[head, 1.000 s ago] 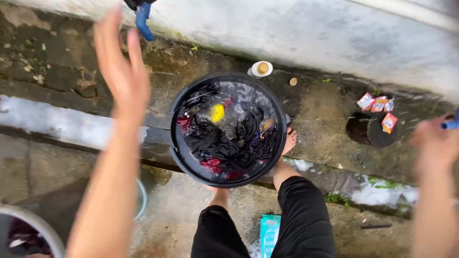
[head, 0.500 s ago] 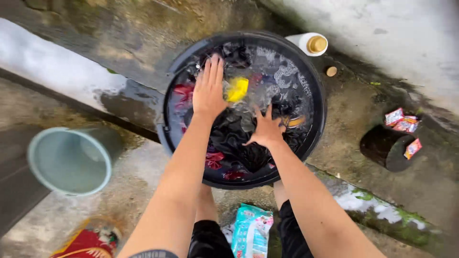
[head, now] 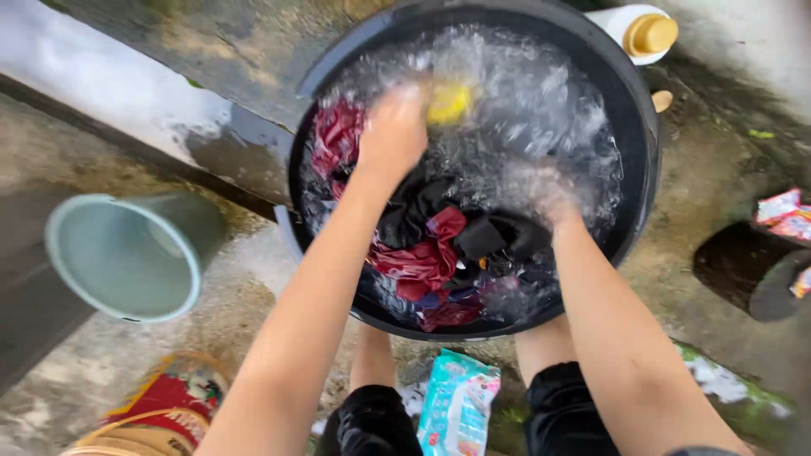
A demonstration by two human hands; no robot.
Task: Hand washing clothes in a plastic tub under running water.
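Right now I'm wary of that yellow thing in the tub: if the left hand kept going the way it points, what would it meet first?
Probably the yellow item: the left hand lies on the wet clothes, fingers aimed up-right at it. Blur hides the gap.

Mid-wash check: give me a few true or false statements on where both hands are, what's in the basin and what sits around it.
1. Both hands, left hand and right hand, are down in the black basin. True.
2. The basin holds only clear water. False: dark and red clothes lie in foamy water.
3. A pale green bucket lies left of the basin. True.
4. The white bottle with a yellow cap floats in the basin. False: it is outside the rim, at the far right.
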